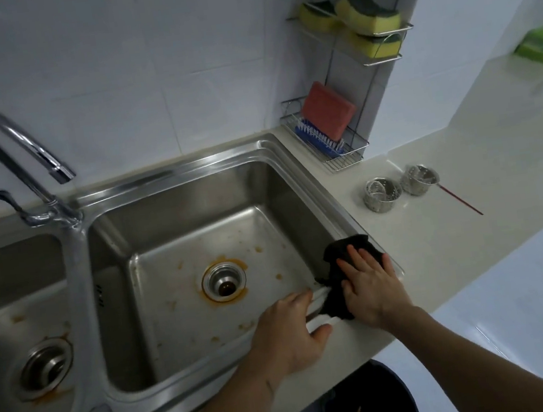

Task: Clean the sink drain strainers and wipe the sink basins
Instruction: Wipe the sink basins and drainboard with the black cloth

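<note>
Black cloth (pixel 347 265) draped over the right basin's (pixel 200 249) front-right rim corner, pressed flat under the right hand (pixel 372 284); grip wide, fingers straight and spread on the cloth. Left hand (pixel 293 331) just beside it on the front rim, fingers curled over the edge into the basin, thumb on the bench (pixel 440 239) side; holds nothing else that shows. Right basin stainless steel, orange-brown stains ringing the open drain (pixel 224 281), more specks scattered over the floor. Left basin (pixel 7 309) also stained, its drain (pixel 44 368) open too. Two metal drain strainers (pixel 382 194) (pixel 419 179) upright on the bench right of the sink, side by side, near each other, well apart from the hands. Thin red stick (pixel 461 200) lies just beside the far strainer. Faucet (pixel 14 149) on the divider between basins, spout pointing right. Wire rack (pixel 345 92) at the wall corner holds yellow sponges (pixel 373 16), a red sponge (pixel 328 110), a blue brush (pixel 319 137). Dark bin (pixel 368 400) on the floor below the bench edge.
</note>
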The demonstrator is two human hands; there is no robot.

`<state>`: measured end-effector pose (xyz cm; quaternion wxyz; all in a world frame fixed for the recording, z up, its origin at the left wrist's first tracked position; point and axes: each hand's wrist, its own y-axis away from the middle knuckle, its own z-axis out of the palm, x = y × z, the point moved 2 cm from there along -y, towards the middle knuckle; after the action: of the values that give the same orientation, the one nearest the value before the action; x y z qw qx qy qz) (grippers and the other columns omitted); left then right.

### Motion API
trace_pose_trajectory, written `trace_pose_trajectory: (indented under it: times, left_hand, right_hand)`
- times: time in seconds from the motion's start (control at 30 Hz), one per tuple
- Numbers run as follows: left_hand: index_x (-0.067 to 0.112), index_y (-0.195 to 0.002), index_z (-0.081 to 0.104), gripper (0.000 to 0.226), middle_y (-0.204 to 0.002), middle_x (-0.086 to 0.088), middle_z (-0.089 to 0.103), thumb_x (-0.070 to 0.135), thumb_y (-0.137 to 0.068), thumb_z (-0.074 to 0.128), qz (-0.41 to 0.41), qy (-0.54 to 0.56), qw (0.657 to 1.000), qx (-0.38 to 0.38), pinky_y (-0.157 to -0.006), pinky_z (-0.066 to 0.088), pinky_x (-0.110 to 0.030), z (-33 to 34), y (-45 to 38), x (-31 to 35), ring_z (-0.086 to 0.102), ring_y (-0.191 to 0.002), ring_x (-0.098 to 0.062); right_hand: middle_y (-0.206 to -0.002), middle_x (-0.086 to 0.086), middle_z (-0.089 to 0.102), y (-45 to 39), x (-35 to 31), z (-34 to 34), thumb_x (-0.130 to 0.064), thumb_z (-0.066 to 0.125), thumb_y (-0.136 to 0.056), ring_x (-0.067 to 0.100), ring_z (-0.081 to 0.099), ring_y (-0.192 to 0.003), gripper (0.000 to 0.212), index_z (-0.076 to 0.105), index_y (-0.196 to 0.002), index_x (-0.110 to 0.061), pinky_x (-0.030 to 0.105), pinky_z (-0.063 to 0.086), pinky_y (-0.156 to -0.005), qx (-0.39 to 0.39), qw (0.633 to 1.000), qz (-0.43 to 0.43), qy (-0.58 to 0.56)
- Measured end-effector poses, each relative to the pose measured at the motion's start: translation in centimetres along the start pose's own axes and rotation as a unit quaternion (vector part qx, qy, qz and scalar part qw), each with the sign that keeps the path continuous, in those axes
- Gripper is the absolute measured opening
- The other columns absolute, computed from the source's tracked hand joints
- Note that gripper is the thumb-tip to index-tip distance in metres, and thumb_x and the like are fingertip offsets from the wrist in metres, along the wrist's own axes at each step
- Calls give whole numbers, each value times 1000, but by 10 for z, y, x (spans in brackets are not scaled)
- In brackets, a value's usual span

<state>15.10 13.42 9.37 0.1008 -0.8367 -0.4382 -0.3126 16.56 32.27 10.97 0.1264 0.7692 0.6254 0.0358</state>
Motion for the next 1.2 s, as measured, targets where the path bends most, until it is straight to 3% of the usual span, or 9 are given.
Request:
trace_pose_trajectory:
  times: [0.07, 0.13, 0.23, 0.4, 0.5, 0.67, 0.77, 1.03, 1.2]
  left_hand:
    - [26, -140, 51, 64, -134, 4, 61, 52, -82, 55, 6, 17, 1000, -13, -96, 51, -37, -8, 3, -4, 59, -119, -19]
    - [25, -130, 59, 51, -125, 4, 64, 46, -83, 54, 0, 23, 1000, -7, -92, 53, -36, -19, 11, -14, 62, -110, -18]
    - [27, -120, 62, 40, -119, 10, 64, 39, -84, 50, -37, 30, 998, 43, -91, 53, -32, -40, 29, -51, 61, -104, -12]
    - [15, -127, 62, 44, -132, 0, 59, 19, -83, 59, -112, -14, 978, 178, -103, 48, -31, -99, 53, -136, 59, -116, -19]
    - [5, -123, 65, 46, -129, -11, 62, 9, -77, 60, -130, -78, 951, 270, -102, 50, -38, -140, 55, -179, 62, -114, -29]
    - [3, -135, 55, 64, -146, -20, 48, 8, -71, 60, -186, -168, 927, 280, -111, 40, -51, -181, 51, -237, 47, -135, -37]
    - [1, -144, 46, 73, -156, -19, 37, 15, -73, 53, -218, -170, 927, 255, -117, 29, -55, -186, 44, -255, 34, -144, -37]
    - [1, -150, 36, 73, -161, -13, 30, 17, -79, 42, -240, -109, 922, 285, -117, 33, -50, -180, 31, -274, 26, -150, -28]
    - [10, -154, 32, 76, -164, -2, 25, 22, -80, 45, -254, -105, 918, 287, -117, 34, -50, -178, 29, -278, 19, -152, -19]
  right_hand:
    - [-166, 4, 13, 0, -11, 2, -37, 32, -100, 25, 9, -153, 53, 36, -151, -28, 46, -1, -122, -12, 1000, 3, -9]
    - [-156, 2, 39, 6, -25, 3, -35, 35, -97, 25, 29, -146, 48, 51, -142, -28, 37, 17, -120, -11, 999, -49, -15]
    - [-113, -4, 71, 9, -65, 3, -36, 46, -87, 19, 63, -107, 38, 71, -115, -31, 23, 41, -87, -41, 988, -128, -77]
    - [-110, -4, 75, -21, -154, 31, -17, 46, -95, 18, 71, -96, 39, 67, -124, -31, 35, 57, -87, -180, 942, -167, -228]
    - [-122, 5, 70, -51, -198, 47, -13, 44, -100, 26, 65, -109, 39, 65, -129, -26, 32, 52, -90, -143, 944, -160, -251]
    - [-145, 6, 54, -73, -251, 80, -15, 49, -99, 26, 51, -131, 45, 50, -143, -26, 21, 37, -98, -161, 916, -246, -272]
    - [-165, 7, 14, -73, -265, 111, -39, 52, -95, 38, 18, -148, 71, 18, -156, -31, 51, 21, -118, -266, 903, -330, -71]
    - [-164, 15, -17, -87, -281, 179, -47, 40, -99, 31, -13, -152, 80, 1, -158, -10, 47, -2, -123, -255, 807, -515, 134]
    - [-158, 15, -25, -116, -306, 213, -56, 36, -93, 34, -17, -150, 89, -6, -156, -9, 49, -17, -117, -147, 837, -520, 90]
